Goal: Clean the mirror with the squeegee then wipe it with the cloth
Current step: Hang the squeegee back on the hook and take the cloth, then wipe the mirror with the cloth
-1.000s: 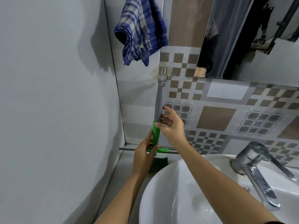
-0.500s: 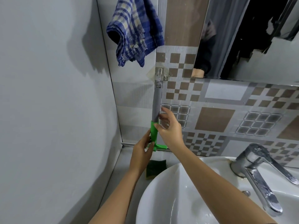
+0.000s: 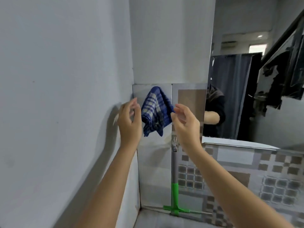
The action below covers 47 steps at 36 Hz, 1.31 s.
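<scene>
Two bare forearms rise from the bottom of the frame, no sleeves, watch, rings or bracelets on them. The left hand point(image 3: 130, 119) and right hand point(image 3: 185, 122) are ungloved, fingers slim, nails short and apparently unpainted, though blur softens the fingertips. In the mirror point(image 3: 246, 96), a dark long-sleeved top shows.

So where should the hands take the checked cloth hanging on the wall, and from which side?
Probably by the bunched upper part of the checked cloth, close under the peak where it hangs, since the lower corners dangle loose. Come from the front, one hand on each flank: the left hand and right hand already bracket it, open, then lift up and off. What it hangs from is hidden.
</scene>
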{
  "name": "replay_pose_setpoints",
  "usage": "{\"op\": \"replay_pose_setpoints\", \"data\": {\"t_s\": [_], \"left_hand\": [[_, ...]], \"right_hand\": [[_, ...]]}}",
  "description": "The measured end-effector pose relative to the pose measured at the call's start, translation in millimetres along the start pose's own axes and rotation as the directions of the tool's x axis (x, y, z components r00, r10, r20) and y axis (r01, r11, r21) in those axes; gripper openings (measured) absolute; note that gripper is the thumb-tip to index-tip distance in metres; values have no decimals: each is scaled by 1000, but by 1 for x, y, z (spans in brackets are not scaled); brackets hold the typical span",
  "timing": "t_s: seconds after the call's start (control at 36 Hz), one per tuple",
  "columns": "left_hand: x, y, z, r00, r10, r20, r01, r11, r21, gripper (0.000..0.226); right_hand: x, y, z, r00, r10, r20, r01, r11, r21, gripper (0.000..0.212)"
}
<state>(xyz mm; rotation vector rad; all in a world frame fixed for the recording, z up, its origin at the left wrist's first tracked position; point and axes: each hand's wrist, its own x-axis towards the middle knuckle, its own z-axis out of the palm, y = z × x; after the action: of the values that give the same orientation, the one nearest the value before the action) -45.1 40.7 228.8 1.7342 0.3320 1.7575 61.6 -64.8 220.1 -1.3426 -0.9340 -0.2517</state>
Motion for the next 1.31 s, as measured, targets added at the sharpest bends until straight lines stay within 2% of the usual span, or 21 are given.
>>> {"op": "replay_pose_setpoints", "data": {"t_s": [0.08, 0.19, 0.33, 0.5, 0.67, 0.94, 1.03, 1.17, 1.22, 1.31], "left_hand": [[32, 5, 5, 976, -23, 216, 6, 997, 81, 30], [65, -5, 15, 937, -19, 349, -27, 992, 127, 29], [81, -15, 24, 875, -65, 479, 59, 998, 29, 25], [81, -26, 21, 864, -108, 492, 172, 981, -87, 27], [83, -32, 22, 850, -99, 518, 195, 972, -134, 26], [83, -12, 33, 865, 39, 499, 37, 989, -142, 26], [83, 3, 35, 866, 122, 484, -71, 990, -121, 29], [76, 36, 34, 815, 219, 536, -185, 976, -118, 44], [67, 49, 36, 787, 224, 575, -177, 975, -137, 40], [43, 65, 43, 738, 183, 649, -93, 981, -171, 28]], "right_hand": [[20, -15, 10, 1000, -8, 6, 8, 1000, -8, 24], [31, -24, 27, 999, 37, 33, -37, 999, 0, 20], [31, -25, 48, 998, 70, -2, -70, 997, 17, 13], [32, -23, 61, 989, 145, -4, -145, 988, 60, 10], [42, -19, 54, 991, 132, 33, -131, 991, -32, 15], [90, -67, -2, 973, -14, 228, 88, 945, -315, 11], [97, -85, -21, 958, -47, 282, 149, 925, -351, 12], [84, -101, -64, 943, 16, 331, 92, 947, -307, 12], [73, -103, -84, 937, 35, 348, 65, 961, -269, 12], [51, -98, -113, 938, 70, 340, 13, 972, -237, 14]]}}
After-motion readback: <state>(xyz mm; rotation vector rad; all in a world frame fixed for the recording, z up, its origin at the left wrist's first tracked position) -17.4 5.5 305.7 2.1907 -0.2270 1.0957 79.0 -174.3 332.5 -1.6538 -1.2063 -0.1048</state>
